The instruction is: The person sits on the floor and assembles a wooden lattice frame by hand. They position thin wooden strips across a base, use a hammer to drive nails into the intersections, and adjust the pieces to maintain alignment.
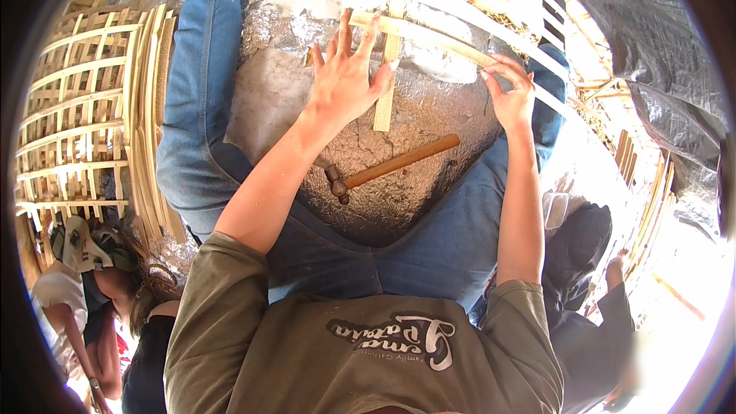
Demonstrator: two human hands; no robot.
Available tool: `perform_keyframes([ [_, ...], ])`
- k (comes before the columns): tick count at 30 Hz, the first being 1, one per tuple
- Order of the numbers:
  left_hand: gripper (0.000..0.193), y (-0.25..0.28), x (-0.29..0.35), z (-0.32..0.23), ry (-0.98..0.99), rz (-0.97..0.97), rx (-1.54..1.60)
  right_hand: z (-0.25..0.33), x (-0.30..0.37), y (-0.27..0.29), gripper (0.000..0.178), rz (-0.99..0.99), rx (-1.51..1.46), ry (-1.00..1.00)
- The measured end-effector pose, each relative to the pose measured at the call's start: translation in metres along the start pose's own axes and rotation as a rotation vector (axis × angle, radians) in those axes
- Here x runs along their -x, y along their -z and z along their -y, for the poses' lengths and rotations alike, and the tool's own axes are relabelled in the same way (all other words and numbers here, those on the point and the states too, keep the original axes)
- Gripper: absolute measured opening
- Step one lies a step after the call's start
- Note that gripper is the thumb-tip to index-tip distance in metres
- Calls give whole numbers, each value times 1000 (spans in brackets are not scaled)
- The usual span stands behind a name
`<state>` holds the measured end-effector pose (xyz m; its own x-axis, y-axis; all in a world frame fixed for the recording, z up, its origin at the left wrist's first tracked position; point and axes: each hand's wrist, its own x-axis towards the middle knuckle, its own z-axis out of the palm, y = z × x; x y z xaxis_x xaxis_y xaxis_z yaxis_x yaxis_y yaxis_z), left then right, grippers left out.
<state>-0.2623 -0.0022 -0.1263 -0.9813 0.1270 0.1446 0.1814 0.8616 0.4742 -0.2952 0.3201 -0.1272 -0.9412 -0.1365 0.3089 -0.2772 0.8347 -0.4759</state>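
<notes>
On the concrete-like floor between my legs, two pale flat bamboo strips cross each other. One strip (384,107) points toward me, and the longer strip (441,42) runs sideways to the right. My left hand (341,77) lies with fingers spread by the crossing, its fingertips on or just beside the strips. The thumb and finger of my right hand (512,93) pinch the right part of the sideways strip. Closer to me lies a hammer (402,161) with a wooden handle, its dark metal head to the left, touched by neither hand.
Woven bamboo lattice panels (77,107) and long bamboo slats (149,130) are at the left. Dark plastic sheeting (652,38) hangs at the upper right. Other people sit behind me on both sides, one with dark trousers (579,261). My jeans-clad legs (201,69) frame the floor.
</notes>
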Motion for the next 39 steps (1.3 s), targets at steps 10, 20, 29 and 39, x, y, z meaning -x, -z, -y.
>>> perform_keyframes([
  [10,78,-2,0,0,-5,-3,-17,-3,2,0,11,-12,-9,-10],
  [20,74,-1,-1,-2,15,28,-25,-11,1,2,11,-12,-7,-26],
  [29,73,-4,0,-1,2,1,-35,-15,-1,1,10,-20,-22,-16],
  [39,72,-2,0,-1,-14,-9,-37,-10,0,2,10,-4,-6,-18],
])
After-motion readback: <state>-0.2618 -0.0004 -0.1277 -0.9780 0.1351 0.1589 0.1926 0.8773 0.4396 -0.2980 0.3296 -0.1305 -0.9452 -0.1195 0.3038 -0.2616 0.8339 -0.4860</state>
